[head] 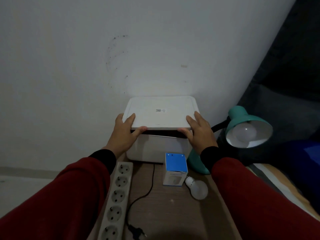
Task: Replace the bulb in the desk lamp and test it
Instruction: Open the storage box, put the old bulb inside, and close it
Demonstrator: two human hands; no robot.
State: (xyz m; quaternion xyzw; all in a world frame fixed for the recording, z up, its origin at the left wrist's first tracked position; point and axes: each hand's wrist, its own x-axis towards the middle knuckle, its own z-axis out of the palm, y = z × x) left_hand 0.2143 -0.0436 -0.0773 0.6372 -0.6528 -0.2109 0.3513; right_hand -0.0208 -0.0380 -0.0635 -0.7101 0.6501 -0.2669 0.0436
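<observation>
Head: power strip (116,200) beside cable (150,186).

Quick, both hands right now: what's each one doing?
Left hand: grips the white lid at its front left corner.
Right hand: grips the same lid at its front right corner.

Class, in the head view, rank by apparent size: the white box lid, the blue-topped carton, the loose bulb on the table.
1. white box lid
2. blue-topped carton
3. loose bulb, though close to the carton in size, and nearness to the camera makes this unsure.

Both hands (161,134) on white lid (161,113), above box (155,148) beside teal lamp (245,125).
</observation>
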